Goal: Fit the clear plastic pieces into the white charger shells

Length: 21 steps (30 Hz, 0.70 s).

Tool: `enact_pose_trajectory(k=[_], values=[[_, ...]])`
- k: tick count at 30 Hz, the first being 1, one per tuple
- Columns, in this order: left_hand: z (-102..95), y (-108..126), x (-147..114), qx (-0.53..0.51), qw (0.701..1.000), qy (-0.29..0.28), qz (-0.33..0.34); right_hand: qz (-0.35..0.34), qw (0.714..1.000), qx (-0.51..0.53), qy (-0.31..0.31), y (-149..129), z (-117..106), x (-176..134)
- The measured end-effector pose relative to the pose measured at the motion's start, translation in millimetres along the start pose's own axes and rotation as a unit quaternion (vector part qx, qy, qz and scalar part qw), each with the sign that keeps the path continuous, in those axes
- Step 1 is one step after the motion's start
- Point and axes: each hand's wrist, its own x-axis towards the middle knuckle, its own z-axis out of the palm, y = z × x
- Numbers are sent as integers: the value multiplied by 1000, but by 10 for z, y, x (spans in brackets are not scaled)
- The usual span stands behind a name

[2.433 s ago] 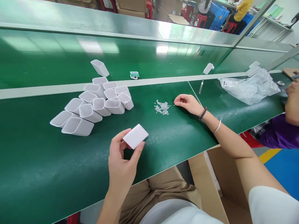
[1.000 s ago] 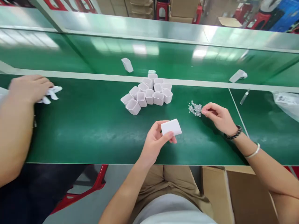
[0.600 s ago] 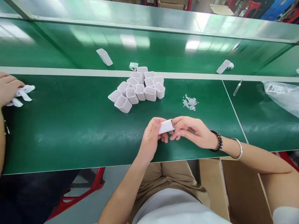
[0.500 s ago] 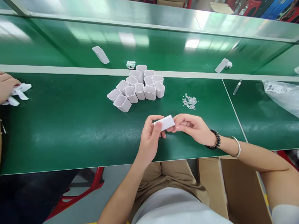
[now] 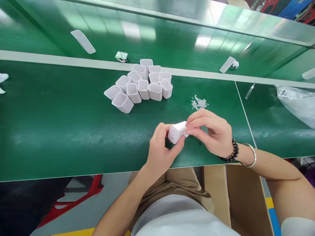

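My left hand [image 5: 163, 147] grips a white charger housing [image 5: 176, 131], whose near end has several port slots and is turned up to the left. At the housing's other end are the pinched fingertips of my right hand [image 5: 211, 131]; whatever sits between them is hidden. Beyond my right hand lies a small heap of tiny clear pieces [image 5: 199, 103]. Left of the heap several white open-topped sleeves [image 5: 133, 93] stand close together, a few of them leaning.
A lone white sleeve [image 5: 83, 42] and a small green-and-white part [image 5: 121, 56] lie at the back left. Farther right are another white sleeve [image 5: 226, 65], tweezers [image 5: 250, 91] and a clear plastic bag [image 5: 297, 105]. A cardboard box [image 5: 246, 196] stands below the table edge.
The housing has turned so its slotted end shows. My right hand has come up and closer over its far end. A co-worker's hand at the left has gone out of view.
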Motion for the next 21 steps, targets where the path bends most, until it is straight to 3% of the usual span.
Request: enact_pose_trajectory(k=[3, 12, 16, 21], values=[[12, 2, 5, -3, 1000, 11, 21, -82, 996, -19, -4, 24, 74, 25], [-3, 39, 28, -5, 998, 23, 54, -127, 991, -42, 18, 114, 129, 15], [-24, 52, 34, 15, 998, 19, 66, -87, 996, 0, -17, 86, 106, 42], [-62, 26, 44, 44, 995, 15, 94, 41, 990, 100, -93, 55, 17, 147]])
